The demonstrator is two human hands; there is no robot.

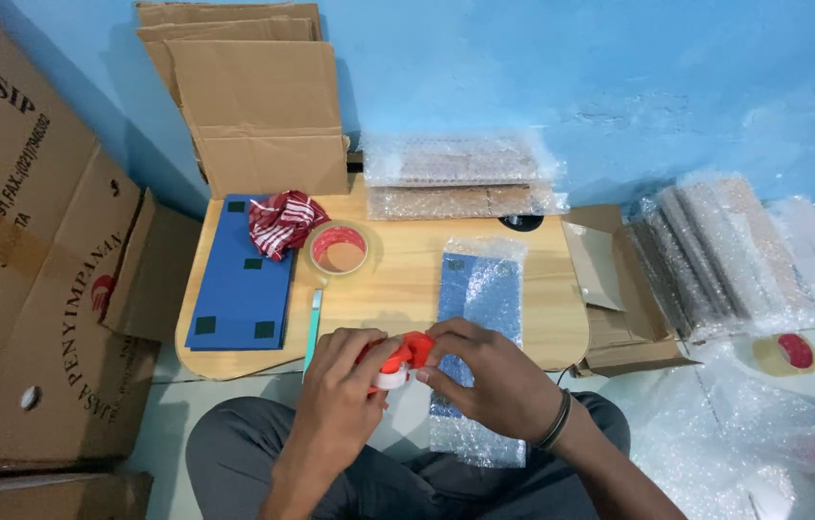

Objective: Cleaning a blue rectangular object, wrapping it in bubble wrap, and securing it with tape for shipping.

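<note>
- The left hand (342,380) and the right hand (485,376) meet just above the lap, at the near edge of the low wooden table (398,284), both closed around an orange tape dispenser (406,354) with a white roll at its underside.
- Left fingers are curled over the dispenser's left end; right fingers pinch its right end. A dark band sits on the right wrist.
- Under the right hand, a blue item wrapped in bubble wrap (478,318) lies lengthwise, its near end hanging over the table edge toward the lap.
- Just left of the hands, a teal utility knife (313,327) lies on the table.
- Further back, a roll of clear tape with a red core (339,249) sits beside a red-and-white striped cloth (282,221), which rests on a stack of blue folders (242,279).
- At the far edge, bubble-wrapped packs (460,178) are stacked against the blue wall, next to flattened cardboard (258,106).
- On the floor to the right, more wrapped bundles (716,255) and another tape roll (786,353).
</note>
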